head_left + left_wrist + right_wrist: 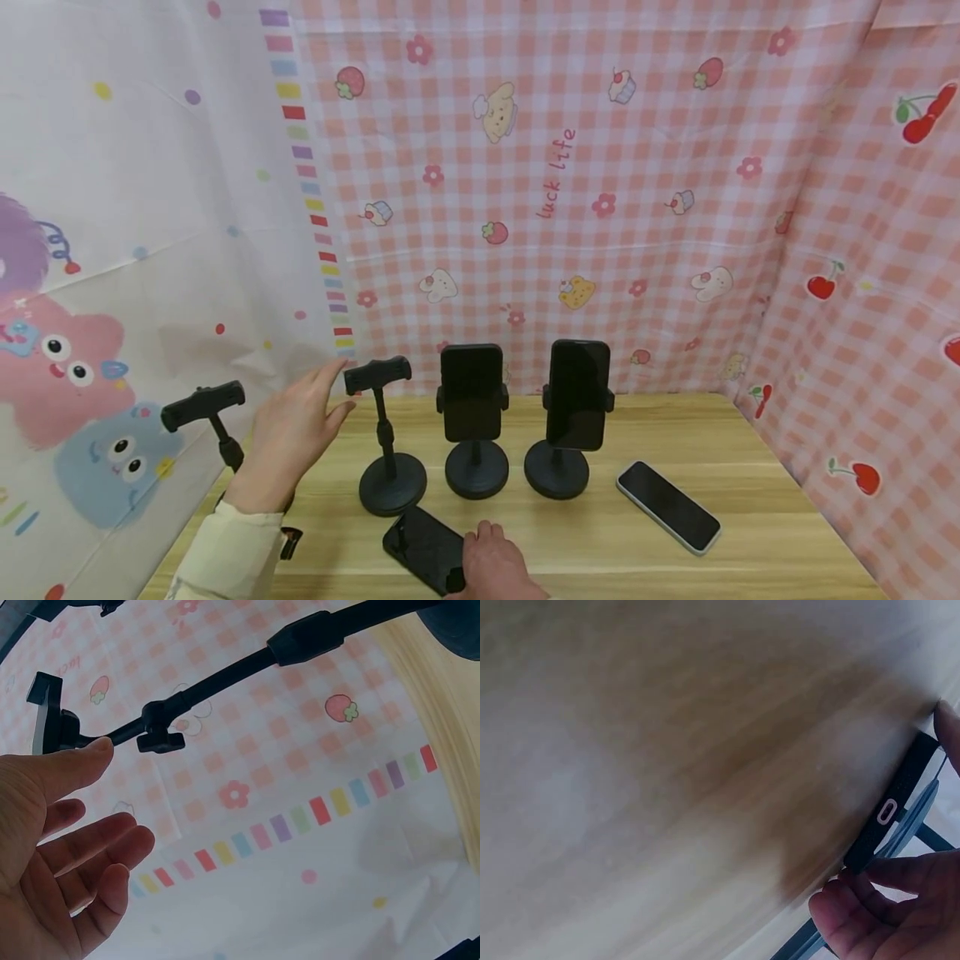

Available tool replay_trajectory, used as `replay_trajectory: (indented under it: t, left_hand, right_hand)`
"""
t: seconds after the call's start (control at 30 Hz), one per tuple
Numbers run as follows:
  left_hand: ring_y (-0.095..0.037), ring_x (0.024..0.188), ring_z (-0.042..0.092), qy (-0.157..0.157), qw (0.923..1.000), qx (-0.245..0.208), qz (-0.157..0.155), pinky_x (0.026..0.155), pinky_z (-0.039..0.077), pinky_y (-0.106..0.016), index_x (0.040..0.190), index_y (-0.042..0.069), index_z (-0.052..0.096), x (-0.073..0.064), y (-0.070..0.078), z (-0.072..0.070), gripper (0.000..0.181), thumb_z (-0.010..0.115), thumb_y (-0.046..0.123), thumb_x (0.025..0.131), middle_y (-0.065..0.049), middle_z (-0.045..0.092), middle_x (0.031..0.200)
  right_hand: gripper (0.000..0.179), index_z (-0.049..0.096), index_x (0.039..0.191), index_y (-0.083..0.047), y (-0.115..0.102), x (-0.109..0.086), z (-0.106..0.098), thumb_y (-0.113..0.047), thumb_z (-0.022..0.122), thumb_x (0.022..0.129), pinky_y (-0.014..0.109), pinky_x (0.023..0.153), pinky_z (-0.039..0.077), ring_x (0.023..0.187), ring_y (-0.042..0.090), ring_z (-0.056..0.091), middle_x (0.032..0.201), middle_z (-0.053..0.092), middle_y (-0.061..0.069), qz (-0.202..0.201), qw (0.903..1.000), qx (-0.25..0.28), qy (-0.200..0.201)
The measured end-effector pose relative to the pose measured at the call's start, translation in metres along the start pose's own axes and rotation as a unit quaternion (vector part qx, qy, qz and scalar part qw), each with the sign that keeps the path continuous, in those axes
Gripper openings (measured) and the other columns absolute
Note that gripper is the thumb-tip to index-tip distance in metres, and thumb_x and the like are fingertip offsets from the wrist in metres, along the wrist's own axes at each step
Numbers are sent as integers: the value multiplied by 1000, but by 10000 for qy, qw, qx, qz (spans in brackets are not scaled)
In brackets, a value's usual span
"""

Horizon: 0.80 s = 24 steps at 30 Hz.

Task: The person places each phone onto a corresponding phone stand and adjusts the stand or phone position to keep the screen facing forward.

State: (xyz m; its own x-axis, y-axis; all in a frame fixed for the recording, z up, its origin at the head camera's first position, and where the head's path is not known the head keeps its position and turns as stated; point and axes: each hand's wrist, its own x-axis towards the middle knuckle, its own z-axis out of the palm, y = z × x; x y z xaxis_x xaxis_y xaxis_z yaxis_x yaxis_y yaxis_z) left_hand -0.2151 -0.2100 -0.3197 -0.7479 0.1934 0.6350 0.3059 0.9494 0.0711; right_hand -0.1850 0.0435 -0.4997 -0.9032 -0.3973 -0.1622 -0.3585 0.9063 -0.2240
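Observation:
My left hand [296, 425] is raised beside the empty clamp of a black phone stand [386, 429], fingers relaxed and apart. In the left wrist view its thumb overlaps the neck just below the stand's clamp [49, 712], and the other fingers bend loosely around nothing. At the front of the table, my right hand [498, 562] grips the near end of a black smartphone [426, 546] lying screen up. The right wrist view shows the phone's port end [889, 810] between thumb and fingers, at its two side edges.
Two more black stands hold upright phones [472, 392] [578, 392] toward the middle. Another stand with a bare clamp [202, 404] rises at left, partly behind my left forearm. A pale-edged phone [669, 507] lies on the wooden table at right. Patterned cloth [562, 250] encloses the back and sides.

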Motion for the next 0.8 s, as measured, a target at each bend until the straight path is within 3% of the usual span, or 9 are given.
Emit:
replay_trajectory:
  t: [0.33,0.57,0.8]
  left_hand:
    - [-25,57,59,-51,10000,66,-8,46,46,-38,138,11,53,-5,-2,1,66,84,20,81,-19,69,106]
    - [-32,67,65,-50,10000,58,-50,52,51,-45,138,8,53,-8,-4,2,66,84,20,81,-21,69,110]
    - [-31,61,62,51,9999,141,57,47,48,-43,135,7,54,-10,-7,3,64,84,21,80,-21,69,108]
  right_hand:
    - [70,64,101,6,-5,-2,2,-56,82,73,36,69,53,85,23,49,90,48,11,54,9995,246,184]
    - [63,64,95,5,-6,0,0,-50,85,71,36,68,51,80,22,47,88,47,11,266,9973,686,0]
    - [63,63,96,4,-5,1,-3,-46,88,68,39,68,51,80,24,47,87,46,12,439,9954,835,-187]
